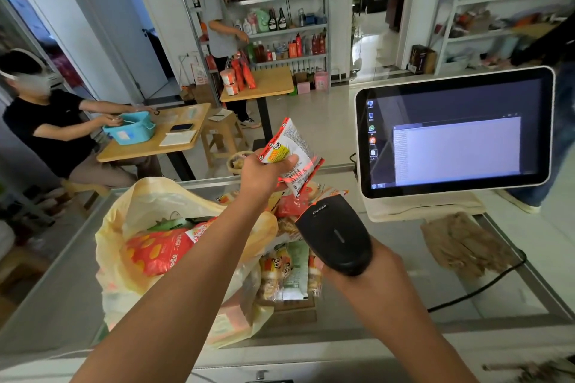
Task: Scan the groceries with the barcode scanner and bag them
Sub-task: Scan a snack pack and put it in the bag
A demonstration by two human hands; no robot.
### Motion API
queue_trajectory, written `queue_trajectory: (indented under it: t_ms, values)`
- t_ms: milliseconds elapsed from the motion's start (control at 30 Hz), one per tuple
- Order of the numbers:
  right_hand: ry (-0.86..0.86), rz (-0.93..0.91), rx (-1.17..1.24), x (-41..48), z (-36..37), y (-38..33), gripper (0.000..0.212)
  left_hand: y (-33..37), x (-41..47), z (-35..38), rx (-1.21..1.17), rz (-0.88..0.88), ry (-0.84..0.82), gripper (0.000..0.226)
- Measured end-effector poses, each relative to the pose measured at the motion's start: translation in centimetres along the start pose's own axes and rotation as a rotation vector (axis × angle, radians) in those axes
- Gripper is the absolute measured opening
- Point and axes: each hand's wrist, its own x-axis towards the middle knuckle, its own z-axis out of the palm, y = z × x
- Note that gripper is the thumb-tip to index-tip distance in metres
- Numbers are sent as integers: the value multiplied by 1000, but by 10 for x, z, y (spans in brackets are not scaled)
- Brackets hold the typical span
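glass counter (404, 305): left hand (261, 174) grip pinches snack packet (294, 143); right hand (370, 270) grip wraps scanner (336, 233).

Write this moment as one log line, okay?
left hand: holds snack packet | right hand: grips scanner | red beam: on packet | bag: open
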Motion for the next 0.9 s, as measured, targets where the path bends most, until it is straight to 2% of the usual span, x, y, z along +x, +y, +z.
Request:
queue_trajectory:
  t_ms: [200,300,400,567,700,800,900]
  values:
    - [-7,-14,13,-3,-2,-1,21,3,-5,-2,-15,15,-18,21]
    - [-10,-10,53,0,-1,-1,27,8,-11,-12,-21,32,-34,20]
    - [-5,-35,84,8,8,-4,36,16,-19,-45,12,84,-11,23]
    - [-36,-109,115,37,45,-13,32,21,-48,-131,96,167,123,34]
    - [-101,-144,102,60,82,-22,28,16,-78,-198,246,218,284,58]
    - [-177,-80,90,69,105,-26,25,4,-89,-227,433,273,314,43]
    - [-101,8,153,75,114,-30,30,-10,-86,-236,726,313,238,29]
